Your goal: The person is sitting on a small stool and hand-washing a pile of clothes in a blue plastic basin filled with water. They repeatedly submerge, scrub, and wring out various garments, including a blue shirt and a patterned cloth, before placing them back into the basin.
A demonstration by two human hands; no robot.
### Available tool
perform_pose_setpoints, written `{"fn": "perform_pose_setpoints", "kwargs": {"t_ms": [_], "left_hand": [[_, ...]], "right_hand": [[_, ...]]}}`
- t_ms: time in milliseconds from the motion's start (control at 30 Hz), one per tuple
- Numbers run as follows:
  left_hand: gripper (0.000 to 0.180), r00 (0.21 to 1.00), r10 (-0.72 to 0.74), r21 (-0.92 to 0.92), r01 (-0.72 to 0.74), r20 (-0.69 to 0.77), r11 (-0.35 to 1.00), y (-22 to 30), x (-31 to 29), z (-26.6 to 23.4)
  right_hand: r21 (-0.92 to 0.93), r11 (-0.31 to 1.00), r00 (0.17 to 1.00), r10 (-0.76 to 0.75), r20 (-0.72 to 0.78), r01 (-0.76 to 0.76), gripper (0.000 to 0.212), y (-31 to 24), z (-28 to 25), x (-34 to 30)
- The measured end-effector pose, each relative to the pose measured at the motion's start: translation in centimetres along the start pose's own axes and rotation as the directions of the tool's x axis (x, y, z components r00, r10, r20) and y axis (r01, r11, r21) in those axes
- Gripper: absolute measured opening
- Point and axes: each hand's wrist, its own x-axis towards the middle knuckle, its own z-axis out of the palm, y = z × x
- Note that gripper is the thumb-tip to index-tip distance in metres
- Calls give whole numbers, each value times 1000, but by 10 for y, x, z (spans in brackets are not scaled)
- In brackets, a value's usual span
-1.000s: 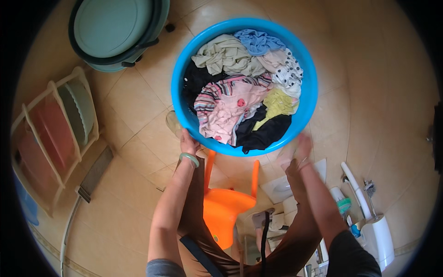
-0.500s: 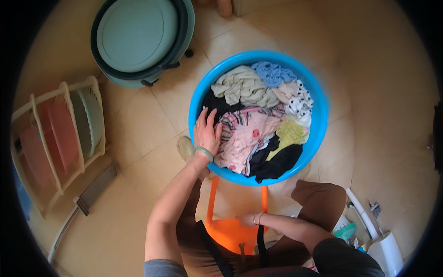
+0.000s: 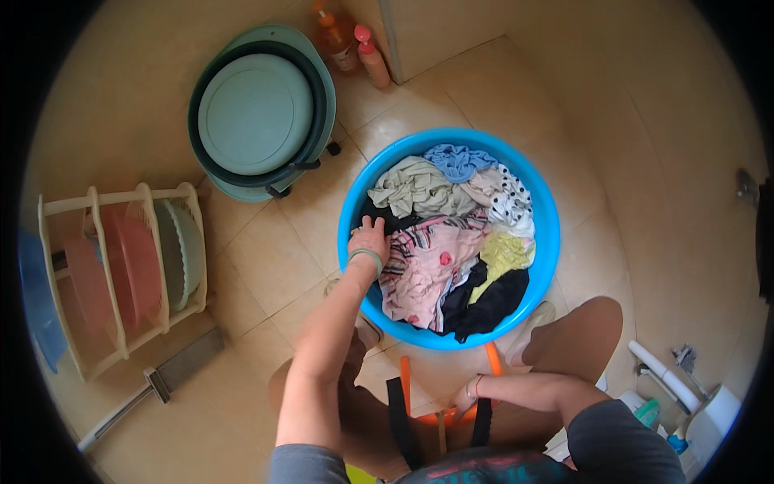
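Note:
A round blue basin (image 3: 550,242) stands on the floor before me, full of clothes. My left hand (image 3: 370,239) rests inside its left rim with fingers apart, touching a black garment (image 3: 385,216) beside a pink garment with striped parts (image 3: 431,262). Around these lie a grey-beige garment (image 3: 415,187), a blue cloth (image 3: 459,161), a white one with black dots (image 3: 510,198), a yellow-green one (image 3: 504,258) and another black one (image 3: 492,306). Between my legs, my right hand (image 3: 466,395) grips the orange stool (image 3: 439,419); its fingertips are partly hidden.
Green folding basins (image 3: 254,113) lean at the back left, beside an orange bottle (image 3: 339,48) and a pink bottle (image 3: 372,60). A cream rack (image 3: 145,270) holds basins at left, above a squeegee-like mop (image 3: 177,363). White fixtures (image 3: 713,423) stand at lower right.
My view has shifted, and the bottles now show. My body is lower over the stool. My left hand has settled onto the clothes; my right hand stays at the stool.

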Motion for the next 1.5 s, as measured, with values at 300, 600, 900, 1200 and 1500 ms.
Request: {"fn": "perform_pose_setpoints", "kwargs": {"t_ms": [300, 600, 900, 1200, 1500], "left_hand": [[44, 996, -84, -262, 90, 33, 961, 34, -437, 19], [42, 982, -177, -335, 188, 64, 923, 60, -713, 6], [48, 853, -403, -453, 230, -331, 861, 204, -570, -12], [53, 848, -476, -629, 242, -232, 738, -10, -339, 1], [44, 899, -362, -604, 149, -247, 783, -79, -239, 32]], "right_hand": [[803, 596, 831, 440, -340, 13, 51, -165, 180, 5], [842, 515, 344, 771, -536, 159, 30, -324, 394, -12], [397, 182, -266, 950, 166, 899, 27, -7, 410, -168], [307, 529, -499, 848, -177, 791, 51, -10, 172, -167], [472, 469, -510, 859, -45, 747, 55, 19, 58, -154]]}}
